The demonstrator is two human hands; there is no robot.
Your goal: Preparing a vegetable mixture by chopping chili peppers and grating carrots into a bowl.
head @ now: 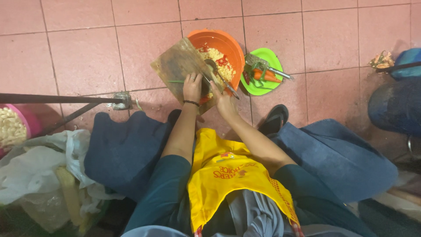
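Observation:
I look down past a yellow apron (pixel 228 175) at a wooden cutting board (pixel 177 66) on the pink tiled floor. My left hand (pixel 192 87) presses something small and red against the board's near edge. My right hand (pixel 222 98) grips a knife (pixel 223 81) whose blade points toward an orange bowl (pixel 230 46). The bowl holds chopped yellowish pieces with red slices and partly rests under the board's far corner.
A green plate (pixel 269 59) with carrots, a chilli and a metal peeler sits right of the bowl. A black sandal (pixel 274 118) lies near it. A pink bowl of pale cloves (pixel 13 127), white plastic bags (pixel 39 171) and a dark metal bar (pixel 57 98) are at the left.

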